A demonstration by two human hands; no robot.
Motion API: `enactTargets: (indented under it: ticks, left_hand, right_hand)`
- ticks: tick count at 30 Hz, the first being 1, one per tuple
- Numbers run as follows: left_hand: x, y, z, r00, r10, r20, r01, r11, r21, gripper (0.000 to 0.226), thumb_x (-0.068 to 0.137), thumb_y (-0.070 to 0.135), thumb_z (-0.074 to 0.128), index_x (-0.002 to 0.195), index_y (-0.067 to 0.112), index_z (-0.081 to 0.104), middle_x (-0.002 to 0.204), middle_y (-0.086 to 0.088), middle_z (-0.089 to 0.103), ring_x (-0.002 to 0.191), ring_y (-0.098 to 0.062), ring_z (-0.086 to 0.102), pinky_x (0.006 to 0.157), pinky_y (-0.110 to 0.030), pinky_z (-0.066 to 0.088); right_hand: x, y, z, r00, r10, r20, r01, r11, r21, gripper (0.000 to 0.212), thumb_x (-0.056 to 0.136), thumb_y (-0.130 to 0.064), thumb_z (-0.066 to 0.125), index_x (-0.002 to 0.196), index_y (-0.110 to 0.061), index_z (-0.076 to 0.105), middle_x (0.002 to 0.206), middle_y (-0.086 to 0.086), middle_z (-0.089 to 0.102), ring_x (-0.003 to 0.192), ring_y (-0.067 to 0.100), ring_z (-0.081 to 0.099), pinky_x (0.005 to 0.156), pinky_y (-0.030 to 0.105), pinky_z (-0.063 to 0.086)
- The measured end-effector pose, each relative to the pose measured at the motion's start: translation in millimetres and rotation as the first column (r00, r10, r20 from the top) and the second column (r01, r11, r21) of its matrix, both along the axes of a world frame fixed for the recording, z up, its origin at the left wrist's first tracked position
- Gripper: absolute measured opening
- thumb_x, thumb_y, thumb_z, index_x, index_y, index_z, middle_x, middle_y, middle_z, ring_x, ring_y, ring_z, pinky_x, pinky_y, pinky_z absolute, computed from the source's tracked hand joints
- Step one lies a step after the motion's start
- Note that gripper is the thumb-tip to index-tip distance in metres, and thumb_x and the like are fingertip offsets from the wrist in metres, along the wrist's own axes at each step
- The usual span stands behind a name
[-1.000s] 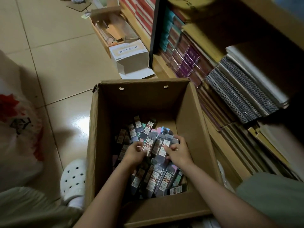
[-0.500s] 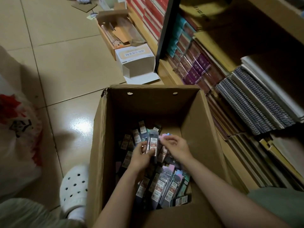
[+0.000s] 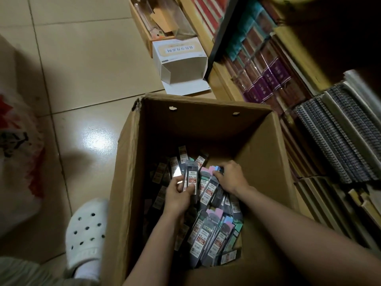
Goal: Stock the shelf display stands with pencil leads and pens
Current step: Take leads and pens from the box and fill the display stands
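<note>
- A person crouches over an open cardboard box [image 3: 127, 182] on the tiled floor [image 3: 82, 65], both bare hands down among loose packs of pencil leads [image 3: 214, 240] that cover the bottom of the box.
- The left hand [image 3: 178, 198] holds a small upright stack of lead packs [image 3: 190, 176] near the middle of the box; its grip is closed, thumb across the front label and fingers curled behind, apparently so the packs stay squared and facing one way as they are collected.
- The right hand [image 3: 232, 178] reaches toward the far right corner of the box; its grip is curled over the coloured tops of several more packs [image 3: 215, 169], seemingly gathering them to add to the stack.
- Judged from the layout, this is the collecting step: nothing here has reached a display stand, and no stand is in view.
- Just beside the right wall of the box, a wooden shelf [image 3: 224, 83] carries wrapped notebooks [image 3: 266, 79] and spiral-bound pads [image 3: 334, 137], so stock is sorted within reach of the shelving.
- Beyond the far edge of the box, an opened white carton [image 3: 179, 52] lies on its side on the floor.
- A white clog [image 3: 86, 230] is planted by the near left corner of the box, with a plastic bag [image 3: 18, 162] at the left of the frame.
</note>
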State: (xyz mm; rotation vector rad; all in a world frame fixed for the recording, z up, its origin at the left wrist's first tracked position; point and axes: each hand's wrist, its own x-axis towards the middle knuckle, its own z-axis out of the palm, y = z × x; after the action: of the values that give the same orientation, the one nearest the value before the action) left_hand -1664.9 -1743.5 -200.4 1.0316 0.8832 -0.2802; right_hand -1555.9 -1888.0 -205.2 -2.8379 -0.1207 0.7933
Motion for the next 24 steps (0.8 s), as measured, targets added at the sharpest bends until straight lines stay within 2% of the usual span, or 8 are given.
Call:
enactTargets:
  ticks: [3, 5, 7, 11, 15, 18, 21, 24]
  left_hand:
    - [-1, -1, 2, 1.000, -0.009, -0.014, 0.009, 1.000, 0.006, 0.021, 0.095, 0.003, 0.055, 0.114, 0.012, 0.053, 0.102, -0.011, 0.072, 0.092, -0.035, 0.069, 0.084, -0.057, 0.055]
    - [-1, 0, 2, 1.000, -0.021, -0.015, 0.021, 1.000, 0.012, 0.018, 0.095, 0.005, 0.055, 0.110, 0.016, 0.053, 0.100, -0.011, 0.071, 0.092, -0.032, 0.070, 0.084, -0.052, 0.056]
    - [1, 0, 4, 0.999, -0.033, -0.010, 0.033, 0.999, -0.014, 0.018, 0.097, 0.006, 0.053, 0.105, 0.021, 0.050, 0.097, -0.012, 0.071, 0.086, -0.024, 0.072, 0.079, -0.045, 0.058]
    - [7, 0, 31, 0.995, -0.090, 0.047, 0.091, 0.996, -0.021, 0.025, 0.099, 0.007, 0.048, 0.122, 0.016, 0.044, 0.100, -0.011, 0.069, 0.080, -0.019, 0.071, 0.075, -0.040, 0.060]
    - [22, -1, 86, 0.961, -0.206, 0.184, 0.194, 0.978, 0.083, 0.023, 0.100, 0.006, 0.044, 0.122, 0.013, 0.041, 0.104, -0.009, 0.063, 0.070, -0.013, 0.065, 0.063, -0.030, 0.058]
    - [35, -5, 144, 0.902, -0.293, 0.318, 0.278, 0.956, 0.094, 0.026, 0.100, 0.004, 0.042, 0.124, 0.016, 0.041, 0.106, -0.013, 0.061, 0.073, -0.017, 0.060, 0.066, -0.033, 0.054]
    - [44, -13, 205, 0.800, -0.418, 0.431, 0.412, 0.904, 0.113, 0.025, 0.099, 0.006, 0.047, 0.120, 0.020, 0.049, 0.098, -0.007, 0.067, 0.073, -0.016, 0.066, 0.061, -0.030, 0.057]
    - [54, -24, 260, 0.698, -0.512, 0.501, 0.492, 0.851, 0.184, 0.022, 0.098, 0.006, 0.051, 0.114, 0.019, 0.057, 0.098, -0.007, 0.070, 0.078, -0.016, 0.070, 0.062, -0.029, 0.057]
  right_hand:
    - [-3, 2, 3, 0.993, -0.113, 0.034, 0.107, 0.985, 0.132, 0.023, 0.089, -0.036, 0.068, 0.104, -0.019, 0.064, 0.108, 0.005, 0.060, 0.101, 0.022, 0.055, 0.089, 0.041, 0.049]
    - [-3, 3, 9, 0.983, -0.175, 0.060, 0.155, 0.956, 0.248, 0.014, 0.089, -0.032, 0.069, 0.092, -0.023, 0.059, 0.092, -0.001, 0.064, 0.085, 0.018, 0.060, 0.072, 0.033, 0.052]
    - [-1, 4, 21, 0.969, -0.231, 0.088, 0.188, 0.920, 0.344, 0.012, 0.089, -0.029, 0.070, 0.088, -0.022, 0.059, 0.077, -0.005, 0.063, 0.074, 0.017, 0.062, 0.063, 0.032, 0.052]
    - [3, 2, 70, 0.950, -0.257, 0.178, 0.148, 0.870, 0.470, 0.011, 0.086, -0.025, 0.073, 0.086, -0.019, 0.064, 0.074, -0.003, 0.065, 0.072, 0.016, 0.065, 0.065, 0.034, 0.053]
    - [10, -10, 149, 0.937, -0.231, 0.264, 0.054, 0.839, 0.542, 0.013, 0.084, -0.022, 0.075, 0.086, -0.018, 0.063, 0.072, 0.002, 0.068, 0.066, 0.013, 0.066, 0.058, 0.026, 0.053]
    - [11, -26, 220, 0.926, -0.253, 0.280, 0.023, 0.779, 0.627, 0.014, 0.085, -0.023, 0.074, 0.089, -0.021, 0.061, 0.067, -0.002, 0.070, 0.058, 0.008, 0.069, 0.054, 0.024, 0.055]
    - [3, -42, 291, 0.919, -0.286, 0.271, 0.005, 0.695, 0.719, 0.022, 0.084, -0.022, 0.075, 0.098, -0.014, 0.061, 0.071, 0.003, 0.072, 0.058, 0.012, 0.071, 0.053, 0.028, 0.057]
    - [-14, -60, 349, 0.889, -0.268, 0.370, -0.101, 0.675, 0.731, 0.020, 0.082, -0.022, 0.077, 0.093, -0.016, 0.061, 0.069, 0.003, 0.073, 0.058, 0.016, 0.071, 0.052, 0.028, 0.058]
